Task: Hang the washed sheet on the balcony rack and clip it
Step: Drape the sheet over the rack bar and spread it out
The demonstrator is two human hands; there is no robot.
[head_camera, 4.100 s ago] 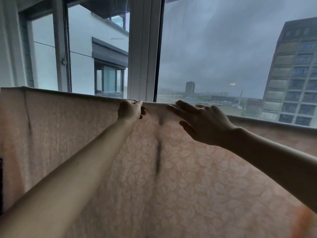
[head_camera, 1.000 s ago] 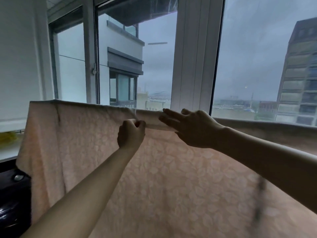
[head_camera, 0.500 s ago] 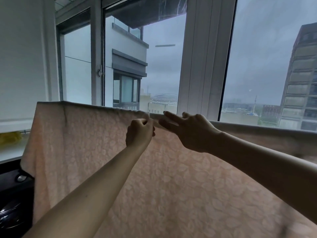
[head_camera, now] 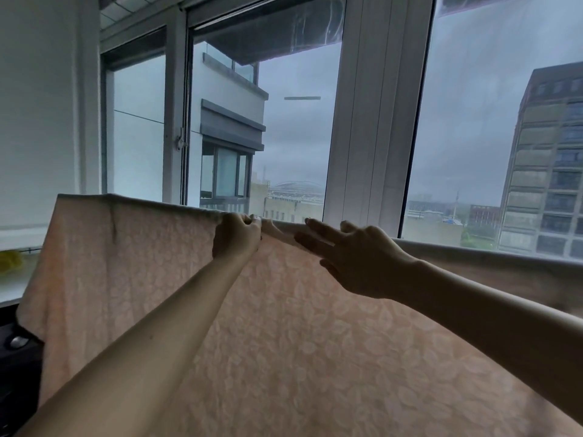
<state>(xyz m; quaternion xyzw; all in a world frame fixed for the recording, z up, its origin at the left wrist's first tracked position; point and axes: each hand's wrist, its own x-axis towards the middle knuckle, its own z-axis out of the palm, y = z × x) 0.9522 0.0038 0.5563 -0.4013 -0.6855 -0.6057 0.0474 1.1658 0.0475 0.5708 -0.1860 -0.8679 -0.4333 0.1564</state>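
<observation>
Head view: left hand (head_camera: 236, 236) gripping sheet (head_camera: 284, 342) (knuckles up)

The sheet (head_camera: 284, 342) covers the rack completely — no rail visible anywhere under the top fold. Sheet runs off bottom and right edges of frame. Left hand (head_camera: 236, 236) curls over the top fold, fingertips hidden behind it; can't tell if it holds a clip. Black object (head_camera: 15, 367) at lower left — cut off, unidentifiable. Yellow thing (head_camera: 9, 261) at left edge: blurred.
</observation>
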